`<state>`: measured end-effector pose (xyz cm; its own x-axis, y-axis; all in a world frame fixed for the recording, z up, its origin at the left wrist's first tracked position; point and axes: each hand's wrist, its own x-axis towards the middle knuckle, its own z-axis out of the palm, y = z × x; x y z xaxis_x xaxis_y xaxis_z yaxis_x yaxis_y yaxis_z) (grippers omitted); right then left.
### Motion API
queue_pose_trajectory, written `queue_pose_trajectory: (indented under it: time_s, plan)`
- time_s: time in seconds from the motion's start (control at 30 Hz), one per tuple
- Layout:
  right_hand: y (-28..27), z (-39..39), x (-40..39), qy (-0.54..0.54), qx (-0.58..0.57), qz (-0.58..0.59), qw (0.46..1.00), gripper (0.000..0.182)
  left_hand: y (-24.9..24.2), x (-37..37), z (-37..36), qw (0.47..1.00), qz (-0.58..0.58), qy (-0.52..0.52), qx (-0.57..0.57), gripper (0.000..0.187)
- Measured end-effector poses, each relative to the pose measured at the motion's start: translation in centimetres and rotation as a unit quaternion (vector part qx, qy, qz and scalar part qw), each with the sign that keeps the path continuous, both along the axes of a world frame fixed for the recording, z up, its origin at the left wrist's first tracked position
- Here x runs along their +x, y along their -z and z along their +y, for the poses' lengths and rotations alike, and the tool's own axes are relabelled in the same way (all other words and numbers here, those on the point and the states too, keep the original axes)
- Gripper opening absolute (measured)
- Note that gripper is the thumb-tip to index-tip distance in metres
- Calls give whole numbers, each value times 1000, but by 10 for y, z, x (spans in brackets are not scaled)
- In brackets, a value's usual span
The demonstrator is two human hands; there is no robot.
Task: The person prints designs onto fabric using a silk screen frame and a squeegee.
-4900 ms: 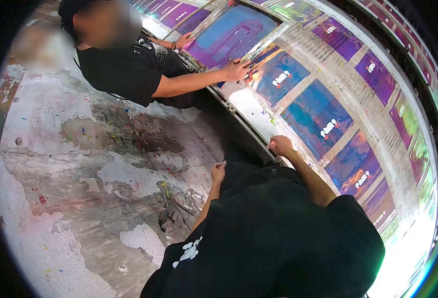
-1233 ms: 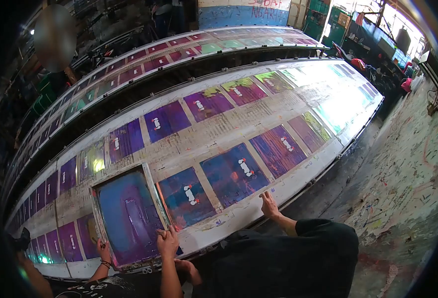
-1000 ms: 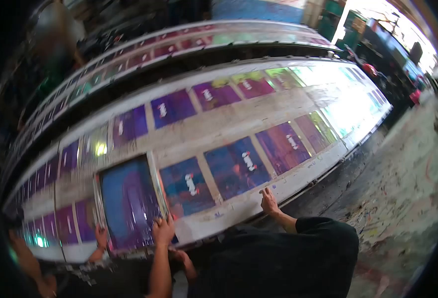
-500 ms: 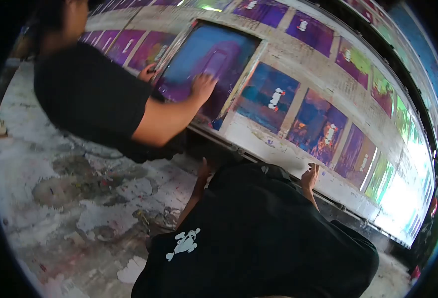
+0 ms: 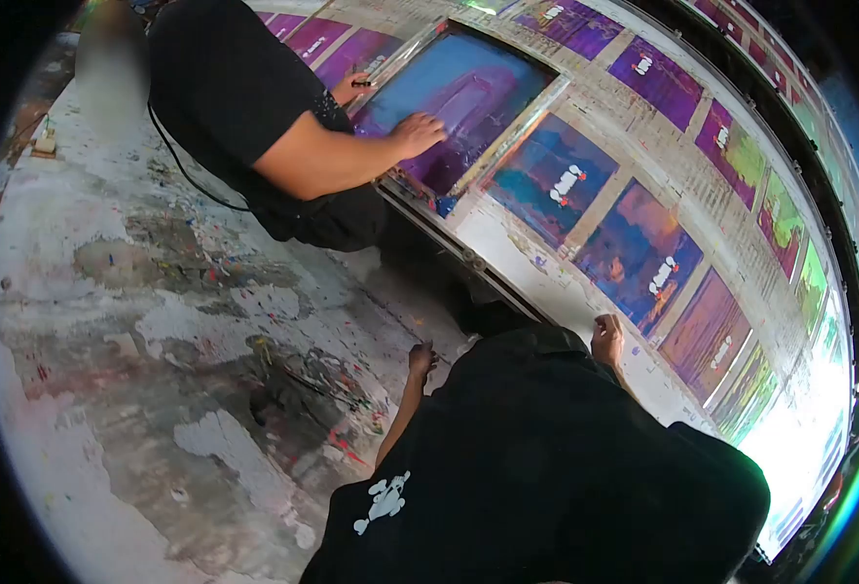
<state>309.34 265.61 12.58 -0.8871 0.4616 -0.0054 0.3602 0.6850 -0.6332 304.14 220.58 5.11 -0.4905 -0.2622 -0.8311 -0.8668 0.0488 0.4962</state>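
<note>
My left hand point(image 5: 422, 360) hangs beside my body over the floor, with its fingers loosely bent and holding nothing. My right hand point(image 5: 606, 341) is at the near edge of the long printing table point(image 5: 512, 255), its fingers curled loosely and nothing visible in them. Closest to it on the table are a dark print point(image 5: 634, 255) with a small white figure and a brown-purple print point(image 5: 707, 326). My black shirt point(image 5: 546, 467), with a white figure on the sleeve, fills the bottom of the view.
A co-worker in black stands at left, one hand point(image 5: 418, 134) over the blue and purple screen frame point(image 5: 493, 73), the other hand point(image 5: 351, 88) at its far-left side. Rows of coloured prints cover the table. The floor point(image 5: 157, 331) is paint-stained. Bright glare sits at right.
The view has shifted, showing more floor at left. My left hand has moved away from the table side, while my right stays by the edge. The co-worker has leaned further over the table.
</note>
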Motion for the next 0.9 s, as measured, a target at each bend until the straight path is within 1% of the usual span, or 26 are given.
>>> queue_pose_trajectory:
  time_s: [0.03,0.1,0.17,0.23,0.27,0.33,0.43,0.47,0.5,0.53,0.57,0.6,0.63,0.7,0.8,0.9]
  plan:
    - [-2,9,4,-3,1,-4,1000,12,-4,11,8,1000,-4,-3,1,34]
    - [-15,30,14,-71,-46,-7,996,12,-4,37,27,999,34,-17,10,31]
    - [-24,57,36,-96,-45,-29,994,11,-2,71,53,997,48,-48,41,28]
    - [-29,88,57,-157,-52,-51,985,11,8,109,80,995,40,-91,3,28]
    - [-31,101,69,-157,-50,-81,983,11,10,131,94,994,40,-99,5,28]
    - [-21,127,90,-172,-41,-88,980,11,34,190,112,996,86,21,-34,30]
    - [-5,150,114,-197,-21,-79,977,11,31,261,134,997,61,26,-44,29]
    - [-5,150,116,-200,-21,-69,977,11,37,276,140,997,48,31,-45,29]
    - [-4,149,117,-202,-19,-58,977,10,32,281,143,998,41,32,-46,29]
    - [-12,145,114,-196,-69,-110,972,11,35,277,147,997,44,43,-46,29]
    - [-13,143,112,-195,-69,-109,972,11,34,281,146,997,43,50,-47,29]
    - [-13,142,109,-222,-73,-97,967,10,34,283,146,996,45,57,-48,29]
    - [-15,138,106,-251,-77,-84,961,10,38,267,148,996,49,62,-48,29]
    - [-20,135,104,-257,-83,-69,960,11,37,271,149,995,52,67,-53,29]
    - [-25,136,106,-249,-93,-44,963,12,24,305,140,996,18,69,-56,30]
    - [-23,144,122,-233,-109,-14,966,12,15,313,141,996,11,69,-60,31]
